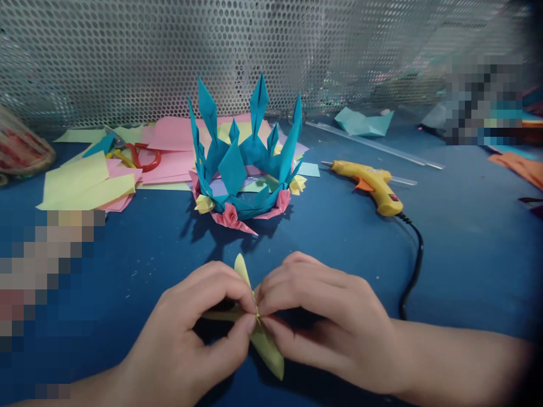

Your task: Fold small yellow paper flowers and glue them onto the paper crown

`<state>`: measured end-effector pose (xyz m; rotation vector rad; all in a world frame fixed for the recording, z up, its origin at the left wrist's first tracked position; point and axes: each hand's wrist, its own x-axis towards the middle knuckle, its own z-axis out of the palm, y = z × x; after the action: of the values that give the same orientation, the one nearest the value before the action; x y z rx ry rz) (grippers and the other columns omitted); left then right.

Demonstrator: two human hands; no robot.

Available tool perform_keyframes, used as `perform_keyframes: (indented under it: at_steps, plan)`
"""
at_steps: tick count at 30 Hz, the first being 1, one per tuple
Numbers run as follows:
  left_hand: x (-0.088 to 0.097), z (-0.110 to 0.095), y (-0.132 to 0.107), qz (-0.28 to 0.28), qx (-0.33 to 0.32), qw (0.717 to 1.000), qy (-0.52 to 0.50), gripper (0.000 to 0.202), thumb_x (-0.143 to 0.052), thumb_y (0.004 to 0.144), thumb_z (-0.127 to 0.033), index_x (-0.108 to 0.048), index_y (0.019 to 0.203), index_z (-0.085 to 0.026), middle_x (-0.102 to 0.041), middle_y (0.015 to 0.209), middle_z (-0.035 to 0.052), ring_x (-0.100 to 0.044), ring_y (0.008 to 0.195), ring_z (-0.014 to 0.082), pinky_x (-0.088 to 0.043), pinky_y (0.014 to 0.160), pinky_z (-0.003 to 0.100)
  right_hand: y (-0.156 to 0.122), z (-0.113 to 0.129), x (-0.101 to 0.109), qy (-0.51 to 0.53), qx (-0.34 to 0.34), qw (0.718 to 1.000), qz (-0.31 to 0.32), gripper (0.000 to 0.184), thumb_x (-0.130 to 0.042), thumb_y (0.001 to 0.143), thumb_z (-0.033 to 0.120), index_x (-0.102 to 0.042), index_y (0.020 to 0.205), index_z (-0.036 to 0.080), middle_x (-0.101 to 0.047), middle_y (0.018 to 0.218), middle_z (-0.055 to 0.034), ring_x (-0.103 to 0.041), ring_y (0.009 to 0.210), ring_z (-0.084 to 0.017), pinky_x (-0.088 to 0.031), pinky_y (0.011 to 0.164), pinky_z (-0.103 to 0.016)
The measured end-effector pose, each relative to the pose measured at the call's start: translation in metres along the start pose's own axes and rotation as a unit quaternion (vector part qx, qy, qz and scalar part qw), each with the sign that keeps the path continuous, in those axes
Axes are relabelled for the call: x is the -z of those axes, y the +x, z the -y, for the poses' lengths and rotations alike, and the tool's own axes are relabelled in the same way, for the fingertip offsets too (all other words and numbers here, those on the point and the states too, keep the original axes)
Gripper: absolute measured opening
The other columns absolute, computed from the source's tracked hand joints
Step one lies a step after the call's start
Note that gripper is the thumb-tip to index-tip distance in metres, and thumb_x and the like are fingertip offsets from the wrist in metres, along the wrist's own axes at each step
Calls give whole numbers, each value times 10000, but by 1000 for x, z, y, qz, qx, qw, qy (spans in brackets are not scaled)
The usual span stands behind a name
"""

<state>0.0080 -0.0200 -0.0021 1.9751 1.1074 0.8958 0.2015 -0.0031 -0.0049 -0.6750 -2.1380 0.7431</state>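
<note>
Between my two hands is a pale yellow folded paper piece (268, 353), with petal-like points sticking out to the top, the left and the lower right. My left hand (203, 322) pinches its middle between thumb and forefinger. Right beside those fingertips, my right hand (322, 316) pinches the same spot, so the centre of the folds is mostly hidden. Just beyond my hands stands a blue folded-paper crown (232, 169) with tall points. Pink paper cranes (231, 216) and small yellow paper flowers (205, 203) sit around its base.
A yellow glue gun (369, 180) lies at right, its black cord (418, 254) running toward me. Behind are clear glue sticks (382, 146) and light-blue paper (365, 122). Coloured sheets (76, 181) and red-handled scissors (146, 158) lie left, near a jar (23, 144). Perforated metal (148, 56) closes the back.
</note>
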Motion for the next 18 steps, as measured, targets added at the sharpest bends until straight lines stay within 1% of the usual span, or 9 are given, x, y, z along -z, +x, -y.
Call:
perform_keyframes:
  at_steps: [4,5,6,8,11,13,15,18]
  plan:
    - [3,4,2,-32,-30,998,48,171,-520,834,-120,-565,794,-280,-566,991,-81,-582,918,50,-421,837,108,2,-2,1,-19,-4,1000,-16,141,-603,849,74,-583,923,192,-716,829,0,-675,776,-104,-486,773,-241]
    - [4,6,4,-32,-36,997,59,159,-534,842,-132,-571,806,-283,-573,1019,-78,-576,960,60,-411,869,122,3,-3,2,-27,-12,999,-22,131,-603,854,81,-589,919,193,-716,830,6,-672,770,-97,-486,767,-230]
    - [5,8,5,-27,-41,997,66,145,-555,848,-143,-573,815,-283,-588,1019,-78,-575,972,67,-407,878,132,3,-5,2,-35,-25,999,-26,120,-603,858,89,-597,911,196,-717,828,13,-669,761,-90,-487,755,-216]
    - [8,12,9,-12,-47,996,73,124,-604,846,-158,-575,823,-276,-616,969,-83,-588,924,71,-415,850,141,3,-7,3,-49,-58,997,-26,117,-613,849,98,-619,889,207,-717,807,29,-663,728,-82,-490,703,-188]
    - [13,17,12,-3,-68,992,105,114,-652,834,-165,-589,817,-259,-616,937,-76,-588,875,71,-419,828,152,2,-9,3,-63,-96,993,-9,134,-639,816,97,-653,874,218,-718,785,37,-659,704,-91,-487,636,-173]
    - [15,20,13,5,-102,987,125,108,-649,840,-158,-600,824,-252,-611,975,-60,-579,927,82,-407,880,174,2,-8,3,-63,-94,994,-5,139,-638,814,91,-661,874,213,-722,785,35,-662,712,-90,-485,637,-169]
    - [17,22,12,12,-131,983,130,110,-626,857,-148,-609,834,-254,-615,1057,-47,-564,1025,100,-379,960,203,2,-8,3,-53,-77,996,-11,136,-626,825,85,-655,881,205,-727,802,33,-668,736,-83,-484,677,-171]
    - [17,24,12,22,-151,980,130,113,-599,879,-153,-622,889,-263,-630,1168,-40,-532,1162,126,-345,1043,250,2,-9,3,-47,-50,997,-19,130,-620,833,84,-636,893,199,-731,814,30,-676,756,-89,-475,758,-211]
